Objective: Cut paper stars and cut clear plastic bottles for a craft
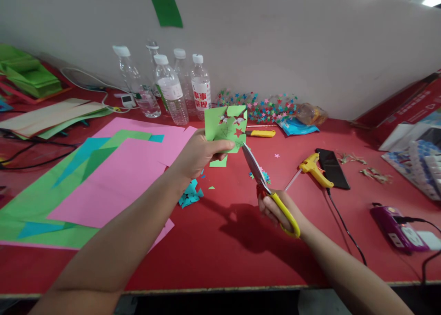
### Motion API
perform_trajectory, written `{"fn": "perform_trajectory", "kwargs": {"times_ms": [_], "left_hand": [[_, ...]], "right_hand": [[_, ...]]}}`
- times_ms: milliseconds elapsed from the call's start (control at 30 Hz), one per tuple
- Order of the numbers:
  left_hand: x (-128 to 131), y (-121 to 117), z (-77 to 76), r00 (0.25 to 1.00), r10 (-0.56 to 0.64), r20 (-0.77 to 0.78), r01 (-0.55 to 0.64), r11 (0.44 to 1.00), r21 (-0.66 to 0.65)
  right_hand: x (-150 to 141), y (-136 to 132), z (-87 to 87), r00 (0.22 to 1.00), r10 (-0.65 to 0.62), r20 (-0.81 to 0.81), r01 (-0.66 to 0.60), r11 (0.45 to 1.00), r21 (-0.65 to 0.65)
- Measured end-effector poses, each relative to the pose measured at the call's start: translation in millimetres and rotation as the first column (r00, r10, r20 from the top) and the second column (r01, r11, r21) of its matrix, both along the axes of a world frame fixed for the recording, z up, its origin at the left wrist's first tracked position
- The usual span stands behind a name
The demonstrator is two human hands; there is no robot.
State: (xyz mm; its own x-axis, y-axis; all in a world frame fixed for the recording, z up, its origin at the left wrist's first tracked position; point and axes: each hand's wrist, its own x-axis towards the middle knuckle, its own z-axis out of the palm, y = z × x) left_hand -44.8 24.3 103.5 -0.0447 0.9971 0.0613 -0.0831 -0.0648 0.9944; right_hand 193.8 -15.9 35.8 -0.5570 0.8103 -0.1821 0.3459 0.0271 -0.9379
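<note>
Green paper [212, 122] held up, scissors [255, 168] at its lower right corner

A pale wall [292, 53] backs a red counter [206, 264]. Pink, green and blue sheets [117, 182] overlap on the left side, and five clear bottles [201, 92] stand near the wall. Above the middle of the counter, the left grip [206, 152] pinches the green paper, thumb in front. A star-shaped hole, larger cut-outs near the top and drawn outlines mark that piece. The right grip [274, 207] is closed around the scissors' handles, blades pointing up; whether the tip touches the paper, I cannot tell. To the right, a black phone [334, 170] lies partly under a yellow glue gun [314, 169]. A yellow knife [263, 133] lies beyond the hands. Blue scraps [190, 195] lie beneath the left wrist. Just behind the scissors is a small pile of stars [266, 175]; farther back lies one pink star [277, 155].
</note>
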Motion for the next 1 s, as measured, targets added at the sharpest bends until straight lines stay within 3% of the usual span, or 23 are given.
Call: {"fn": "perform_trajectory", "kwargs": {"times_ms": [533, 633, 767, 1000], "left_hand": [[-3.9, 0.8, 2.4, 0.996, -0.079, 0.034, 0.080, 0.996, -0.036], [-4.5, 1.3, 1.9, 0.978, -0.158, 0.138, 0.165, 0.985, -0.043], [2.8, -1.9, -0.7, 0.943, -0.223, 0.247, 0.219, 0.975, 0.045], [28.9, -11.4, -12.5, 0.984, -0.073, 0.161, 0.052, 0.990, 0.134]], "right_hand": [[-7.7, -3.9, -1.8, 0.992, -0.120, 0.046, 0.122, 0.990, -0.066], [-9.3, -4.9, -0.5, 0.989, -0.147, -0.021, 0.147, 0.989, -0.035], [-10.6, -5.1, -1.2, 0.979, -0.176, -0.103, 0.178, 0.984, 0.007], [-13.3, -8.5, 0.1, 0.988, -0.150, -0.038, 0.149, 0.989, -0.023]]}}
